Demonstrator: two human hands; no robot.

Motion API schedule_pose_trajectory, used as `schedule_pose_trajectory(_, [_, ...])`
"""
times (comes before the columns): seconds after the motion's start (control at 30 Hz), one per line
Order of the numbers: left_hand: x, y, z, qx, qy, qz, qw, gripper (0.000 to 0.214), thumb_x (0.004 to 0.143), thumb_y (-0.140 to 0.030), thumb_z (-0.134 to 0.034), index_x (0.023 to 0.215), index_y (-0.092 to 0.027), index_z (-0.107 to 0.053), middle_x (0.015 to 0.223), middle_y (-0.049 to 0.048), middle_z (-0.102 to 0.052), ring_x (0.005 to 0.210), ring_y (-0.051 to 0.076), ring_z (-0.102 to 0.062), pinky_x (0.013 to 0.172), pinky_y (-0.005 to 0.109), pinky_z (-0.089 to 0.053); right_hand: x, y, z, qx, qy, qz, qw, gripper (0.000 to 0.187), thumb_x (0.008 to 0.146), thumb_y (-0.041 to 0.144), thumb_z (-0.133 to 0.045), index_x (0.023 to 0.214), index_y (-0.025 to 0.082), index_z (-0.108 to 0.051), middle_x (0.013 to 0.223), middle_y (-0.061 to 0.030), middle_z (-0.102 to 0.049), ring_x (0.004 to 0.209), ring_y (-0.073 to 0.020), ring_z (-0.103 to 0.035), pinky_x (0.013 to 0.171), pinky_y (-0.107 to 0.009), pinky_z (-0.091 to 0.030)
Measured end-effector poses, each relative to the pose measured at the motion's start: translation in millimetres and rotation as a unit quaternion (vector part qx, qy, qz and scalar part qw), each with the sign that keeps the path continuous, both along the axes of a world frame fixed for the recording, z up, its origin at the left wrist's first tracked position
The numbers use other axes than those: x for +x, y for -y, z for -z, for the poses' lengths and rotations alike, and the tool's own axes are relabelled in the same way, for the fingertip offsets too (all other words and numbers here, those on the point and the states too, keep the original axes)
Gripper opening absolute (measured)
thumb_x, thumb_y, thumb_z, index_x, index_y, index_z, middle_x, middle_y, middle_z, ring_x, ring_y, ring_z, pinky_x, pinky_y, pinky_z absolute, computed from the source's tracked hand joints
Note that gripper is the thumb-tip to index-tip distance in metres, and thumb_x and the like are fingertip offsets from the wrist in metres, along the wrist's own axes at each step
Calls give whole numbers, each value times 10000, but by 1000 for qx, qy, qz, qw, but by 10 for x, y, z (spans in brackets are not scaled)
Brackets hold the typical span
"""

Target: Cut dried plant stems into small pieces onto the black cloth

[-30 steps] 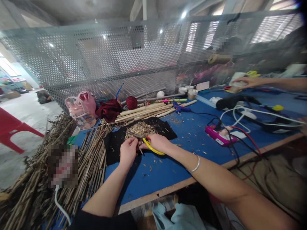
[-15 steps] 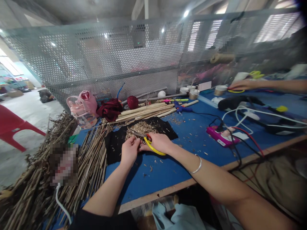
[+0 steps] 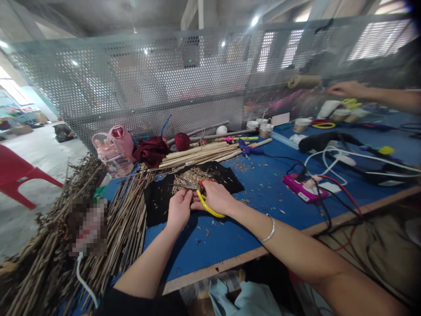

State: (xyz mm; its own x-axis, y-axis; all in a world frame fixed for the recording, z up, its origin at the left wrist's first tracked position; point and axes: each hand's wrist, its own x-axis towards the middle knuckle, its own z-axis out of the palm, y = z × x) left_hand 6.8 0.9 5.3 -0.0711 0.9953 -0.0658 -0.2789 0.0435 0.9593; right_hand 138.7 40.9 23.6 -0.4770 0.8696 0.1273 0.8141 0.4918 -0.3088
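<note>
My right hand (image 3: 215,197) is wrapped round a pair of scissors (image 3: 208,206) with yellow and red handles. The scissors' blades are parted and point left over a heap of short, pale brown plant pieces (image 3: 194,174). Beside them, my left hand (image 3: 179,208) is closed in a pinch at the lower blade, its fingertips close to those of my right hand. What the left fingers hold is hidden or too small to make out. Under the heap lies a black cloth (image 3: 157,206), spread on the blue table (image 3: 210,245).
Bundles of dry stalks (image 3: 125,215) lie to the left. Peeled sticks (image 3: 197,153), a dark red yarn ball (image 3: 182,141) and a blue glue gun (image 3: 248,149) are behind the cloth. A magenta power strip (image 3: 304,188) with cables sits right. A co-worker's hand (image 3: 348,89) is at far right.
The scissors' blades have spread apart, while my hands stay nearly in place. The co-worker's hand has let go of a red and yellow-handled tool and lifted up and right.
</note>
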Motion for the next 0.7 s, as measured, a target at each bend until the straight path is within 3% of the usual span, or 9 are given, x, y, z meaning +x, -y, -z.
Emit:
schedule_pose_trajectory(0.33, [-16,-8,77,21,-17,-2,1000,291,728,-371,-559,918,-158,-613,790,72,-689,611,165,-633,564,261,-490,-13,-24,119,1,30,28,999,515,737,655,-420,920,179,-492,826,-93,-651,767,-242,-626,595,-278,-384])
schedule_pose_trajectory(0.7, [-60,-30,83,-50,-85,-36,994,241,691,-394,-583,709,-154,-590,699,28,-656,482,80,-550,459,187,-455,-19,-52,108,-60,58,45,996,616,652,741,-432,907,197,-570,868,-107,-661,804,-248,-625,635,-286,-418])
